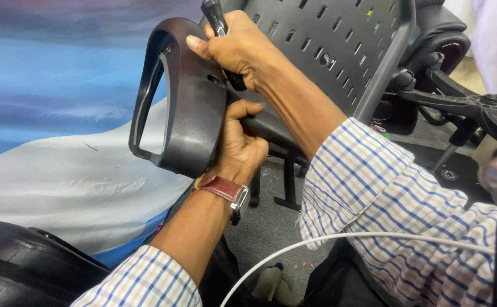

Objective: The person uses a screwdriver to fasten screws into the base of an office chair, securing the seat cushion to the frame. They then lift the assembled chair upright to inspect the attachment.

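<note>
While a blue and white sheet [60,148] fills the whole left side behind the work, a slotted grey chair back [339,45] slants across the top centre, its rows of short slits running toward the upper right. A small blue-and-yellow sticker [369,14] sits near its upper edge; what is on it is too small to tell. To the right lies a black star-shaped chair base [476,105], with dark padded seats [442,34] behind it, crowding that side. Another black cushion [21,261] bulges at the lower left.

Against the chair back's left edge stands a black armrest [186,96], a curved loop with an open slot, upright and close to the camera. The left hand [240,148] is wrapped tight round its lower right edge, thumb up, a brown-strapped watch [223,190] on the wrist. The right hand [240,51] is closed in a fist round the dark handle of a tool [215,17], thumb pressed on the armrest's top; the tool's tip is hidden behind the hand. Checked sleeves [373,193] cover both forearms, and a white cable [339,239] arcs across the lower right.
</note>
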